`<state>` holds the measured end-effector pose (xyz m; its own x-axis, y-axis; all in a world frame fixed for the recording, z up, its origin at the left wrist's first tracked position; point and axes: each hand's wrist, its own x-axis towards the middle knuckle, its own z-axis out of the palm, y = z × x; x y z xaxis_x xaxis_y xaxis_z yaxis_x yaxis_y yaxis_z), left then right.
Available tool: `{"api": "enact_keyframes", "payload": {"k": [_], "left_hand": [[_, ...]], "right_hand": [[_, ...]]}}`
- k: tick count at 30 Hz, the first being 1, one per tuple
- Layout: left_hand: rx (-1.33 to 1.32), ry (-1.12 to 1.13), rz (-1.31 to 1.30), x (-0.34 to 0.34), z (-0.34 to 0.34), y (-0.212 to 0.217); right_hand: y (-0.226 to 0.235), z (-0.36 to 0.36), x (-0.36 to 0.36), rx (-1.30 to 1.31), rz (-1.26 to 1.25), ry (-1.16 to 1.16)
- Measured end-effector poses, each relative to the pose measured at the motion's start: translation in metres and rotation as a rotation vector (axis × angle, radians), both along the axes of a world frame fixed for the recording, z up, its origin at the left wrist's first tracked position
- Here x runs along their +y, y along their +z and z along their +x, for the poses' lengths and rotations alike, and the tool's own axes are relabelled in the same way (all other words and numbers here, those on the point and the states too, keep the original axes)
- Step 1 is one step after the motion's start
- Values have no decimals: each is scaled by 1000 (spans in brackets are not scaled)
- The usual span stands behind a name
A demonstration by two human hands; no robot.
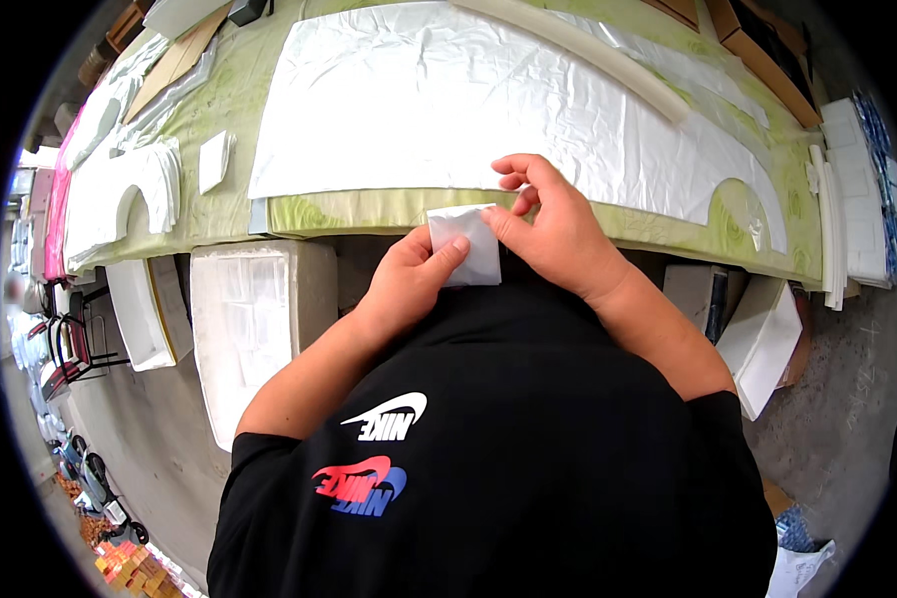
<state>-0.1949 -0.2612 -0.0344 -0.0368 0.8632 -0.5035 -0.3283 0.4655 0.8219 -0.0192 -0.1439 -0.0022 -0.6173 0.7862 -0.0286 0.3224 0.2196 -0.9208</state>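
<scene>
My left hand (415, 271) is closed on a small flat white square packet (480, 254), thumb across its front, in front of the table's near edge. It looks like folded thin plastic or paper; I cannot tell which. The thumb of my right hand (548, 221) is at the packet's upper right corner, while its other fingers are raised, bent and apart from the thumb. Just beyond both hands, a large creased white sheet (389, 100) with a curved cut-out at its right end lies on the green patterned table cover (369, 212).
A long pale roll (588, 50) lies across the sheet's far side. Stacked white cut pieces (151, 179) and a small white packet (214, 161) rest on the left. Below the table stand a white foam box (244, 329) and a white tray (762, 339). A cardboard box (762, 60) sits far right.
</scene>
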Motion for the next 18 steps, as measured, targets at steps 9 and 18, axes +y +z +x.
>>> {"api": "enact_keyframes", "payload": {"k": [9,18], "left_hand": [[-75,404,501,5,2,1],[347,299,499,3,-30,-5]], "right_hand": [[-12,-29,9,296,-188,-85],[-14,-41,15,377,-261,-147]]}}
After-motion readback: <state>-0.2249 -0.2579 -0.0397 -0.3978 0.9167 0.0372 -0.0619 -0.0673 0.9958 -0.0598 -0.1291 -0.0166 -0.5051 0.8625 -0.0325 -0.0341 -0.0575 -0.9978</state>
